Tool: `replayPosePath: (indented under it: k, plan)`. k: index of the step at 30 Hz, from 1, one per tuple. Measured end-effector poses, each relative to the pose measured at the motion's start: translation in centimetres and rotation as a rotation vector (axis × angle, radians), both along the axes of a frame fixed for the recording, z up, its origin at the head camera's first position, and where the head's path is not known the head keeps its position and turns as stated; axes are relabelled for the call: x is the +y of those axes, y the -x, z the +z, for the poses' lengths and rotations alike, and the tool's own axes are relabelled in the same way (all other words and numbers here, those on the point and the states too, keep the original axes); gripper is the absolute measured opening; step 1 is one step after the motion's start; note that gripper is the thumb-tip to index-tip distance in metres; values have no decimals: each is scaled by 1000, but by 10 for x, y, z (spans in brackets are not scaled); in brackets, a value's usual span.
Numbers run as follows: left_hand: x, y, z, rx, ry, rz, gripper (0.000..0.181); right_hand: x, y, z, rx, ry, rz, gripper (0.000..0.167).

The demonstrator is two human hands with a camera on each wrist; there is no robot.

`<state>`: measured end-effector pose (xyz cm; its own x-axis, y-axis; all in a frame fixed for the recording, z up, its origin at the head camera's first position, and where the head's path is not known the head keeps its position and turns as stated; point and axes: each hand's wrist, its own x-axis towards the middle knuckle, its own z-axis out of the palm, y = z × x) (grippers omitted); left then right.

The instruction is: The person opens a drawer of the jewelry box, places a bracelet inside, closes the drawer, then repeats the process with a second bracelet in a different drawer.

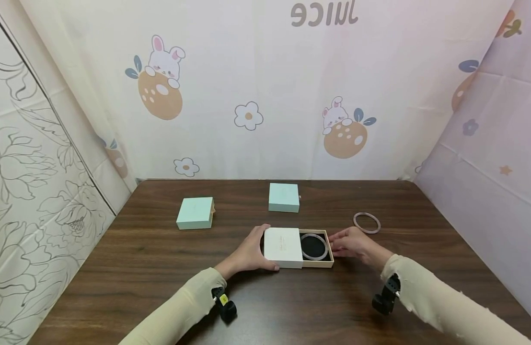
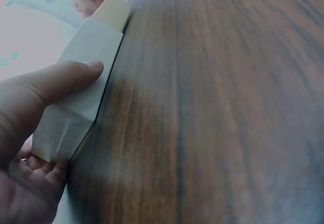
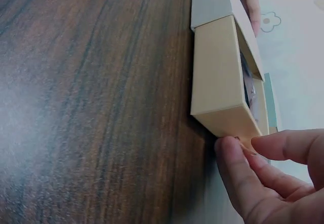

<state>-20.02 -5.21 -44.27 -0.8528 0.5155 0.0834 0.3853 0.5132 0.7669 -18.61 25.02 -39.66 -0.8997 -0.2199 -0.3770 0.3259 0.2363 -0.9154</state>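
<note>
Head view has the only writing I can make out: "Juice" lettering (image 1: pixel 324 13) on the backdrop curtain (image 1: pixel 287 72), and it's mirrored lol. The white sleeve (image 1: pixel 282 244) sitting mid-table has small print on its top, but it's too tiny to read, so no brand from me. Left hand (image 1: pixel 250 251) is clamped on that sleeve, thumb along the near side. Drawer (image 1: pixel 318 264) sticks out partway to the right, with a pale bangle (image 1: pixel 314 259) lying on black lining. Right hand (image 1: pixel 353 244) has its fingertips pinched on a little pull tab (image 3: pixel 245 148) at the drawer's end. Another bangle (image 1: pixel 364 213) lies loose on the wooden table (image 1: pixel 162 278) just beyond that hand, and two mint boxes (image 1: pixel 196 212) (image 1: pixel 284 197) sit further back.
</note>
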Motion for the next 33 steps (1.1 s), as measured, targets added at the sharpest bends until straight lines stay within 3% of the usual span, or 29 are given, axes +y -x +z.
replayPosePath:
  k: [13, 33]
  plan:
    - [-1, 0, -1, -5, -6, 4, 107, -2, -2, -9, 23, -107, -108, 26]
    - [-1, 2, -4, 4, 11, 1, 108, -10, -1, -8, 35, -118, -119, 22]
